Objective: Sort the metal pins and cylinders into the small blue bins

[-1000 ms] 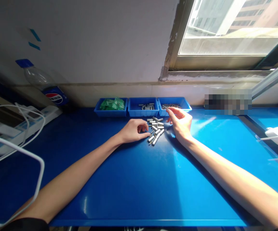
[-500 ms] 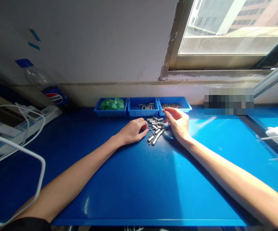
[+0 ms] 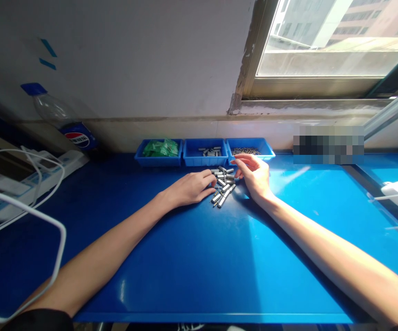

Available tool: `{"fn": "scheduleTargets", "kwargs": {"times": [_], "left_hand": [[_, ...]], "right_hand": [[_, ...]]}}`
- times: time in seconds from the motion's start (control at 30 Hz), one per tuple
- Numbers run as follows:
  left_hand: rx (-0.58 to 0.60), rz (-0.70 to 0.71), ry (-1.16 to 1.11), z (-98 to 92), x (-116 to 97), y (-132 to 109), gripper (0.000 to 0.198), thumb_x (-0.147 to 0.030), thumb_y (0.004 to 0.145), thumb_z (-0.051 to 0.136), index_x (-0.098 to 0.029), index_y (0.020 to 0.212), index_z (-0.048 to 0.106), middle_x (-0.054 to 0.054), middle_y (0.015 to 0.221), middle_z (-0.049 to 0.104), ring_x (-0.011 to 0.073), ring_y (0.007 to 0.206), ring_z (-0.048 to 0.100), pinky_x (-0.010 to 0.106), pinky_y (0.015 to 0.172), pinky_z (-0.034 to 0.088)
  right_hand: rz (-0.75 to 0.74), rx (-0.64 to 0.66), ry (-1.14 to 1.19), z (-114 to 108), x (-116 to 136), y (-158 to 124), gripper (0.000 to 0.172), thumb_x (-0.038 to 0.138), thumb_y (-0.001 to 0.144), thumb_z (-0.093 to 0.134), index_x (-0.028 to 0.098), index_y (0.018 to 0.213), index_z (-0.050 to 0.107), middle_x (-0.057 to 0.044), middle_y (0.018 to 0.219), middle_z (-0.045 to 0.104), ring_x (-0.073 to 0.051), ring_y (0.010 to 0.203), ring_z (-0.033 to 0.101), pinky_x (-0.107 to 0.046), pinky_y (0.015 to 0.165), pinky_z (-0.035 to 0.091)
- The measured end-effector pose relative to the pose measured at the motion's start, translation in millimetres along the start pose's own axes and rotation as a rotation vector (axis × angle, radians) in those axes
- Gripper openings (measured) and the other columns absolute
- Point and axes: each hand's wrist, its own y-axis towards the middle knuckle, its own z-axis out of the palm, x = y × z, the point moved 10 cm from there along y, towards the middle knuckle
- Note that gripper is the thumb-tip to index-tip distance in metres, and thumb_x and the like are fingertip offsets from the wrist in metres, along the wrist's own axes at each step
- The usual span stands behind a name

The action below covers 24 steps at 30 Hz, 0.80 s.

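- A pale wall (image 3: 133,59) and a bright window (image 3: 316,64) stand behind a glossy blue counter (image 3: 171,262), half of it sunlit.
- The left hand (image 3: 193,186) curls at the left edge of a loose heap of silvery metal cylinders and thin pins (image 3: 225,188); whether its fingers grip a piece cannot be told.
- The right hand (image 3: 256,177) hangs bent at the heap's upper right, thumb and forefinger close together; whether they pinch anything is too small to tell.
- The step in hand looks like picking single pieces from the heap; the next move seems to call for a fine fingertip pinch that leaves neighbouring pieces undisturbed.
- Just beyond stand three blue plastic bins in a row: green packets (image 3: 160,148) left, short metal cylinders (image 3: 212,151) centre, thin metal pins (image 3: 245,151) right.
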Motion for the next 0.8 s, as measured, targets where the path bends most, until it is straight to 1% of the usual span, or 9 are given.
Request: {"fn": "scheduleTargets", "kwargs": {"times": [0.13, 0.23, 0.3, 0.37, 0.43, 0.5, 0.6, 0.7, 0.8], "left_hand": [[-0.013, -0.039, -0.050, 1.8, 9, 0, 0.019, -0.032, 0.106, 0.049, -0.018, 0.099, 0.061, 0.007, 0.105, 0.064, 0.0173, 0.080, 0.062, 0.030, 0.073, 0.048], [-0.079, -0.075, -0.177, -1.5, 18, -1, 0.018, -0.032, 0.105, 0.050, -0.018, 0.099, 0.060, 0.006, 0.101, 0.066, 0.0176, 0.081, 0.062, 0.030, 0.074, 0.048], [-0.149, -0.131, -0.316, -4.9, 28, -3, 0.016, -0.032, 0.103, 0.055, -0.018, 0.098, 0.062, 0.005, 0.094, 0.067, 0.0167, 0.078, 0.063, 0.029, 0.072, 0.049], [-0.233, -0.221, -0.504, -6.9, 43, -6, 0.017, -0.035, 0.099, 0.061, -0.018, 0.097, 0.063, 0.003, 0.088, 0.067, 0.0146, 0.069, 0.062, 0.027, 0.066, 0.050], [-0.308, -0.299, -0.684, -7.2, 56, -10, 0.023, -0.038, 0.094, 0.069, -0.017, 0.102, 0.063, 0.002, 0.085, 0.067, 0.0135, 0.065, 0.063, 0.026, 0.061, 0.051], [-0.360, -0.334, -0.802, -8.0, 64, -11, 0.033, -0.040, 0.087, 0.076, -0.017, 0.108, 0.063, 0.002, 0.085, 0.068, 0.0140, 0.066, 0.064, 0.024, 0.058, 0.052], [-0.391, -0.323, -0.860, -11.8, 65, -11, 0.039, -0.040, 0.080, 0.083, -0.017, 0.106, 0.065, 0.003, 0.087, 0.068, 0.0153, 0.072, 0.066, 0.024, 0.058, 0.055], [-0.409, -0.295, -0.863, -16.0, 62, -11, 0.037, -0.040, 0.078, 0.085, -0.016, 0.099, 0.066, 0.004, 0.090, 0.070, 0.0166, 0.080, 0.068, 0.025, 0.067, 0.057], [-0.363, -0.274, -0.844, -13.4, 56, -10, 0.034, -0.041, 0.079, 0.084, -0.016, 0.096, 0.068, 0.005, 0.093, 0.073, 0.0171, 0.084, 0.070, 0.026, 0.072, 0.056]], "right_hand": [[0.010, 0.004, 0.015, 0, -1, 1, 0.020, 0.037, 0.085, 0.075, 0.023, 0.099, 0.076, -0.004, 0.090, 0.079, -0.014, 0.053, 0.061, -0.031, 0.056, 0.051], [0.012, 0.024, 0.012, 3, 0, 0, 0.021, 0.038, 0.085, 0.074, 0.023, 0.099, 0.076, -0.003, 0.082, 0.077, -0.014, 0.053, 0.061, -0.031, 0.056, 0.050], [0.006, 0.052, 0.009, 6, 2, -1, 0.021, 0.039, 0.085, 0.074, 0.023, 0.099, 0.076, -0.002, 0.076, 0.075, -0.015, 0.053, 0.061, -0.031, 0.056, 0.051], [0.003, 0.088, 0.006, 10, 5, -3, 0.022, 0.038, 0.084, 0.074, 0.022, 0.099, 0.075, -0.001, 0.072, 0.074, -0.015, 0.053, 0.061, -0.030, 0.057, 0.051], [0.012, 0.143, -0.006, 17, 7, -5, 0.022, 0.037, 0.084, 0.074, 0.020, 0.099, 0.076, -0.002, 0.072, 0.074, -0.015, 0.052, 0.060, -0.030, 0.056, 0.051], [0.011, 0.207, -0.047, 24, 8, -9, 0.022, 0.036, 0.084, 0.074, 0.019, 0.098, 0.076, -0.004, 0.074, 0.075, -0.015, 0.053, 0.060, -0.029, 0.052, 0.049], [-0.050, 0.283, -0.159, 33, 11, -14, 0.024, 0.036, 0.083, 0.076, 0.019, 0.100, 0.078, -0.005, 0.081, 0.077, -0.014, 0.055, 0.058, -0.027, 0.049, 0.043], [-0.116, 0.360, -0.202, 42, 14, -19, 0.029, 0.038, 0.083, 0.077, 0.020, 0.106, 0.080, -0.005, 0.085, 0.079, -0.011, 0.049, 0.050, -0.027, 0.046, 0.037], [-0.172, 0.432, -0.207, 49, 17, -24, 0.024, 0.039, 0.083, 0.078, 0.020, 0.096, 0.083, -0.005, 0.080, 0.079, -0.011, 0.049, 0.049, -0.029, 0.048, 0.037]]}}
